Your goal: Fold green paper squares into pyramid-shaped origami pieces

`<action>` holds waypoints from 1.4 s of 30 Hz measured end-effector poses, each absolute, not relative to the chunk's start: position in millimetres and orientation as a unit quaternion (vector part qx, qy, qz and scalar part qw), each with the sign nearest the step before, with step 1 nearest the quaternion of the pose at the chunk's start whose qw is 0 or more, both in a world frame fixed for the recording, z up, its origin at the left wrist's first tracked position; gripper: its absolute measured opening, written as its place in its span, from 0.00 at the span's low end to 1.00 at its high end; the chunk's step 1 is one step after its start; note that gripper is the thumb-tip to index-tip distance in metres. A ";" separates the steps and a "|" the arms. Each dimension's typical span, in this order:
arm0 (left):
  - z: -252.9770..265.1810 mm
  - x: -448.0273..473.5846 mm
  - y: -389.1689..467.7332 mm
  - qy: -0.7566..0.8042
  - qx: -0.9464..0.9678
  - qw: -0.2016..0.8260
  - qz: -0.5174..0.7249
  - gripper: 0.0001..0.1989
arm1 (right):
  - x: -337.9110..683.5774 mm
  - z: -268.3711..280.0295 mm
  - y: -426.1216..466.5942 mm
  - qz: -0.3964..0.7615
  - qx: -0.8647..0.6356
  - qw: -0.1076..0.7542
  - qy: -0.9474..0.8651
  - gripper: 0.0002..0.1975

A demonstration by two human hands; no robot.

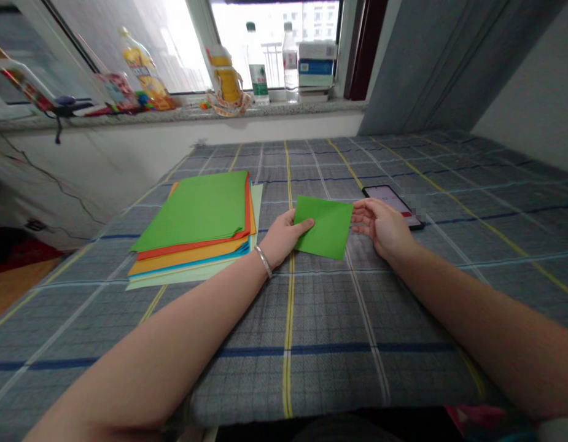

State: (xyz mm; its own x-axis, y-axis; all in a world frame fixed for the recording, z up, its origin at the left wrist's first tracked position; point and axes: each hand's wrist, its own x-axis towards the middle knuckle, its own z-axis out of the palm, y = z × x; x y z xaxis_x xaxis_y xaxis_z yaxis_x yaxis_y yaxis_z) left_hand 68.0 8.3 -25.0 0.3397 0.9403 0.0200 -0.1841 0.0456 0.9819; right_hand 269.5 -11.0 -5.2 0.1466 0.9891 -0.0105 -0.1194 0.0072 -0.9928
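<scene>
A small, roughly square sheet of green paper (327,227) is held above the checked cloth in front of me. My left hand (286,234) grips its left side, thumb on top and the other fingers hidden beneath. Close to the paper's right edge is my right hand (380,226), its fingers apart and slightly curled. Those fingertips are at or just behind the edge; I cannot tell whether they touch it. To the left of my left hand lies a stack of coloured paper (196,209), green on top, with red, orange, blue and pale green sheets showing below.
Behind my right hand a phone (392,205) lies on the checked cloth (330,319) with its screen lit. On the windowsill (302,109) beyond stand a yellow bottle (148,70), two clear bottles, a yellow cup (227,77) and a blue-and-white box (317,66).
</scene>
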 end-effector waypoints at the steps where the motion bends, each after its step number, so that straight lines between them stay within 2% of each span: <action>1: -25.1 68.1 8.3 0.359 0.528 0.628 0.445 0.17 | 268.9 -5.5 -10.8 0.495 -0.505 0.558 -0.435 0.09; 8: -26.3 67.6 7.6 0.356 0.549 0.623 0.429 0.18 | 261.8 -9.9 -13.2 0.472 -0.503 0.538 -0.484 0.16; 15: -24.0 68.5 7.6 0.363 0.523 0.626 0.450 0.17 | 271.5 -13.7 -6.7 0.520 -0.488 0.559 -0.423 0.14; 18: -24.3 68.4 8.3 0.367 0.519 0.614 0.469 0.18 | 270.8 -13.9 -7.6 0.523 -0.494 0.506 -0.476 0.19; 21: -24.5 68.4 8.2 0.356 0.520 0.611 0.479 0.20 | 265.1 -12.5 -11.8 0.546 -0.466 0.420 -0.556 0.16; 23: -24.1 68.6 7.7 0.344 0.513 0.622 0.482 0.22 | 262.3 -12.0 -13.6 0.570 -0.440 0.395 -0.571 0.13; 28: -20.9 69.6 6.2 0.355 0.500 0.624 0.484 0.20 | 267.8 -14.9 -8.8 0.537 -0.483 0.427 -0.544 0.07; 33: -17.9 68.8 6.7 0.439 0.504 0.576 0.471 0.14 | 276.8 -17.8 -4.6 0.514 -0.494 0.423 -0.560 0.09; 38: -18.0 63.9 6.2 0.473 0.560 0.513 0.446 0.25 | 281.2 -18.8 -4.2 0.520 -0.480 0.423 -0.566 0.17; 40: -18.1 61.4 5.4 0.476 0.605 0.485 0.415 0.25 | 281.9 -18.9 -4.4 0.494 -0.506 0.427 -0.563 0.22; 42: -18.1 59.4 4.3 0.492 0.649 0.439 0.379 0.22 | 281.9 -18.3 -5.3 0.459 -0.527 0.420 -0.578 0.21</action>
